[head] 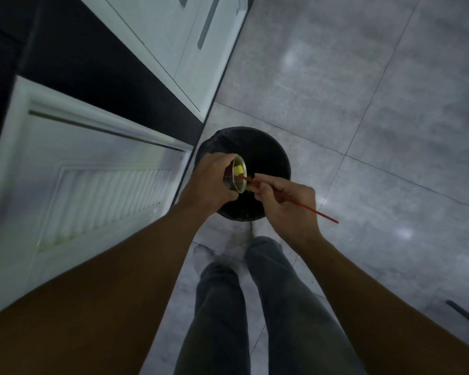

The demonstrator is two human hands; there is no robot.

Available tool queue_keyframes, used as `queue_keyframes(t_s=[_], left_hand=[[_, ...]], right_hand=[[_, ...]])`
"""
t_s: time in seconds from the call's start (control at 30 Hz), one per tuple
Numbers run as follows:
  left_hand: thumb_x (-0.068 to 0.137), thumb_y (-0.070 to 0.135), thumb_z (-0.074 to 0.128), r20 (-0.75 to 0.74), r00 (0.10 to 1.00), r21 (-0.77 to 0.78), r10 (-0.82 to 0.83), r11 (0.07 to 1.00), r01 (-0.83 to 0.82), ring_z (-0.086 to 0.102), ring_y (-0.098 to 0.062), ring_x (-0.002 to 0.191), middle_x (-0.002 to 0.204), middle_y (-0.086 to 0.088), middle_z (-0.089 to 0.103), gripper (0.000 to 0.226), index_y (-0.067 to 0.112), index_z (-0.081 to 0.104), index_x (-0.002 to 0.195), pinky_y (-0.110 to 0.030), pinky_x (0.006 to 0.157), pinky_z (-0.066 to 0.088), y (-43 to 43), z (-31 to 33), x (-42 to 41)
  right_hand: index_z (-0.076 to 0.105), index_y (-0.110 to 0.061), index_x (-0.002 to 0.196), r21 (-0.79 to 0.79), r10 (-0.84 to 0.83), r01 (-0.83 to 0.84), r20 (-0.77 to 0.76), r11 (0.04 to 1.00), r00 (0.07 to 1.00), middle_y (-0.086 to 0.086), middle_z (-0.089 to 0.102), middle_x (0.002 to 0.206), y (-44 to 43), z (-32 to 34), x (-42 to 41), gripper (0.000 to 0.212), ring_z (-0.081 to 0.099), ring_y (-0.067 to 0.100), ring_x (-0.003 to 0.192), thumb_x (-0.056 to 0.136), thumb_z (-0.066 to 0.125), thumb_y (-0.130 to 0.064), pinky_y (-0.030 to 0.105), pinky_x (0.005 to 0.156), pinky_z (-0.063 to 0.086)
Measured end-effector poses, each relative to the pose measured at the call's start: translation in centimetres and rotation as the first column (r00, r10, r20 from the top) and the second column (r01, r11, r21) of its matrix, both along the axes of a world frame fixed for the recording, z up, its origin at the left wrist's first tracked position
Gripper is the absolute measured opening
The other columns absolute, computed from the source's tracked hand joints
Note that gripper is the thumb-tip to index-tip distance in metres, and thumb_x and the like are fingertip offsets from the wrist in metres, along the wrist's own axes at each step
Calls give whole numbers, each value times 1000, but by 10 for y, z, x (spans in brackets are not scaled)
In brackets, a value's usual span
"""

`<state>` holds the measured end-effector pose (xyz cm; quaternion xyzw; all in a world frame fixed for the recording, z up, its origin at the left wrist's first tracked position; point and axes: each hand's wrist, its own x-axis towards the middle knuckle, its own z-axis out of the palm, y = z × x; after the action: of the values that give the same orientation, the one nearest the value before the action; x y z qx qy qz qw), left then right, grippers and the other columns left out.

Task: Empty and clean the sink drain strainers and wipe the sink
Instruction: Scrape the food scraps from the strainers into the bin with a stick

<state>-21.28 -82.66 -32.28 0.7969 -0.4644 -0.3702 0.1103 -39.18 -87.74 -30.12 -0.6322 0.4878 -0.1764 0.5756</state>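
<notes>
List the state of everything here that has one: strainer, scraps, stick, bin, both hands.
Strainer: tipped on its side above the bin, mouth towards the stick.
Yellow scraps: lodged inside the strainer, one piece at its rim.
Red stick: tip poked into the strainer.
Black bin: open, on the floor.
Left hand: grips the strainer.
Right hand: pinches the stick.

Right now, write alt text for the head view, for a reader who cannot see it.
The left hand grips a tilted metal strainer over a black bin while the right hand pokes a thin red stick at yellow scraps inside it. White cabinet doors stand left, grey floor tiles right.
</notes>
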Motion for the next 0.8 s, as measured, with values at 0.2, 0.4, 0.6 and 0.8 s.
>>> queue_keyframes(t_s=[0.2,0.4,0.6,0.8], left_hand=[[68,23,88,14,1000,22,28,999,-28,41,-19,129,139,-3,52,84,19,49,142,-25,97,32,4,0,1],[69,20,88,-19,999,16,31,999,-31,46,-21,131,138,-4,54,83,16,48,141,-32,107,42,1,2,-5],[66,20,90,-52,997,14,54,998,-53,51,-19,124,133,-2,57,82,22,49,136,-34,102,48,3,3,0],[59,27,93,-51,994,6,94,996,-94,54,-13,112,124,5,58,82,29,46,127,-27,86,50,7,13,1]], right_hand=[[75,-10,112,65,-181,182,-21,981,983,-2,78,97,-3,1,-17,19,76,16,85,97,62,-8,36,81,63],[75,-6,109,185,-121,103,91,977,988,4,78,100,2,9,-10,18,76,16,94,97,62,-3,40,86,62],[76,-14,105,132,-126,129,-27,983,992,-3,78,93,3,6,-9,18,76,12,85,96,63,-6,38,81,64],[75,-9,108,59,-202,199,43,978,978,1,78,99,2,21,-21,18,76,13,92,96,63,-6,38,85,62]])
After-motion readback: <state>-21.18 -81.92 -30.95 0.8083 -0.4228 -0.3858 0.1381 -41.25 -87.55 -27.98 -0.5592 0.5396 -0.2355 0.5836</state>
